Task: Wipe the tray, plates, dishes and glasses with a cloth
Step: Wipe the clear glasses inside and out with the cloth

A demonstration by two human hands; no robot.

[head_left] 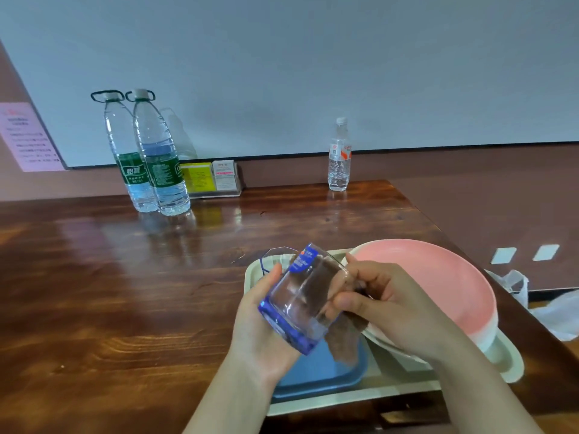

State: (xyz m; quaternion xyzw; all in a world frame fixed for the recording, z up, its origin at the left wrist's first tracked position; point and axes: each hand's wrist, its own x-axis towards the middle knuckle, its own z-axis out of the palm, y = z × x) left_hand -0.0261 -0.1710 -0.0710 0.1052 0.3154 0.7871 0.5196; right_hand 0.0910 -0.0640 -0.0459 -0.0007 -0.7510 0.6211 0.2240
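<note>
The person's left hand (260, 321) cups a clear, blue-tinted drinking glass (302, 300), fingers curled round its thick base. The glass is tilted, mouth toward one o'clock, above the cream plastic tray (344, 399). The right hand (394, 305) pinches a brown cloth (343, 339) against the glass's side at three o'clock; part of the cloth appears tucked inside. To wipe well, the left hand should probably turn the glass steadily while the right presses the cloth around wall and rim. A pink bowl (438, 277) sits on the tray at two o'clock, a blue rectangular dish (319, 371) at six.
</note>
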